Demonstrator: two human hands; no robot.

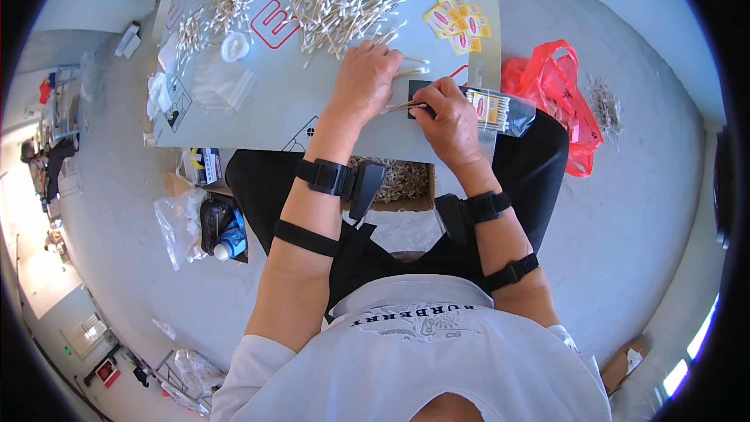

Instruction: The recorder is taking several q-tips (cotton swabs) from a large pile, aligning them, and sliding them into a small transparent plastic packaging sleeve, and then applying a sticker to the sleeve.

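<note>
Swab pile [340, 12]: just beyond my left fingers [381, 53]; their grip, I can't tell.
Right fingers [442, 92]: pinching swabs [400, 107], pointing left.

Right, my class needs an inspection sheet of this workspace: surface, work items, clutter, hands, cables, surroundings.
Surface: grey table, printed markings.
Work items: heaped loose cotton swabs; yellow cards; clear bag with swabs and yellow card.
Clutter: round white container, clear plastic sleeves at left.
Hands: left hand at the swab heap's near edge, grip hidden; right hand pinching swabs.
Cables: nothing seen.
Surroundings: red plastic bag right of table; cardboard box below.
</note>
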